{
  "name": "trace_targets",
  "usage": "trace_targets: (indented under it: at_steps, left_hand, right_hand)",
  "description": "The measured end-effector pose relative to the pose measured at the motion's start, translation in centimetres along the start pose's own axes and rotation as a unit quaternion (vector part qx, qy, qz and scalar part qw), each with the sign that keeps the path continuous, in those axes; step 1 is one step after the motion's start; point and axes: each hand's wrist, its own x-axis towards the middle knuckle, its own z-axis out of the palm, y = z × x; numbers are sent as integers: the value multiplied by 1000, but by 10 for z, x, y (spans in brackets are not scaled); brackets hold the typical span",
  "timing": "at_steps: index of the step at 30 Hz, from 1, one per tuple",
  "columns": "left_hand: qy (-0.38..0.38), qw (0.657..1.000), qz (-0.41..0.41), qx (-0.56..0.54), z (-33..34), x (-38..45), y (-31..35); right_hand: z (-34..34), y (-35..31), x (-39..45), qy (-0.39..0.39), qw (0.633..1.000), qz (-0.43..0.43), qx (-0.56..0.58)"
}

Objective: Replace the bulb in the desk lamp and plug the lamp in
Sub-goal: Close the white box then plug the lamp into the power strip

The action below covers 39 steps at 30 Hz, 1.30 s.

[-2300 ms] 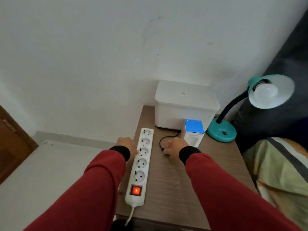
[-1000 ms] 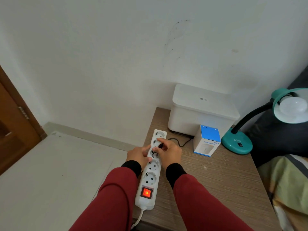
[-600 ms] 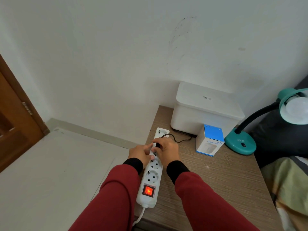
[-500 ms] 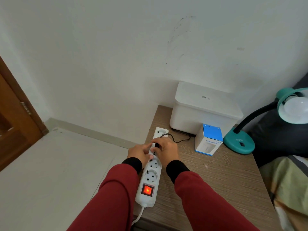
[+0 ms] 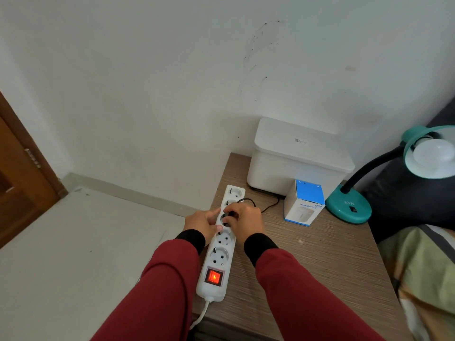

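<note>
Here the right hand (image 5: 246, 219) pinches the black plug (image 5: 227, 215) into the power strip (image 5: 219, 244) — left hand (image 5: 203, 223) braces it, grip closed on its edge.

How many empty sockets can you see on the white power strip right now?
4: two on the power strip beyond the hands, at and, partly hidden; two nearer the red switch, at and. The right hand covers the plug's socket.

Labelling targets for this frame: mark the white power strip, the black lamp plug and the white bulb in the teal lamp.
white power strip (image 5: 222, 258), head view: socket face near the lit red switch.
black lamp plug (image 5: 227, 216), head view: plug body between the fingers.
white bulb (image 5: 434, 154), head view: globe's rounded front.
</note>
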Motion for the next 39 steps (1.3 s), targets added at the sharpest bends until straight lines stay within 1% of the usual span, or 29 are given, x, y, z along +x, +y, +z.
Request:
trace_targets:
  at_steps: [9,12,16,19,21,23,25,26,29,31,34,36,39]
  left_hand:
    - [3,1000,8,1,-1,2,-1]
    - [1,1000,7,23,-1,4,-1]
    - [3,999,9,46,-1,4,1]
    - [6,998,7,57,1,3,2]
    - [9,998,6,69,3,4,2]
    - [4,994,11,107,5,3,5]
    - [-5,987,17,160,4,1,11]
    - [-8,982,17,189,4,-1,13]
    - [-9,959,8,284,2,-2,20]
    - [-3,944,-4,329,-3,-5,27]
    - [13,932,-9,363,-11,-7,40]
    - [15,924,-10,382,-16,-7,52]
    - [22,911,-2,412,-18,-8,76]
  right_hand:
    - [-1,6,6,-17,999,27,-18]
    - [-2,3,6,-22,997,32,-60]
    - [0,-4,1,-6,993,3,-117]
    - [1,-6,-3,-11,994,17,-110]
    - [-6,-7,-2,-37,994,34,-95]
    - [-17,-6,0,-112,989,45,-87]
    - [-30,-2,0,-195,976,39,-90]
    - [-37,-2,-3,-218,970,36,-99]
    - [-57,-1,-8,-215,966,24,-142]
    - [-72,-3,-13,-223,956,18,-191]
    - [-94,-4,-17,-236,934,42,-264]
    - [-106,-2,-17,-230,930,66,-279]
    - [-124,4,-11,-235,921,68,-305]
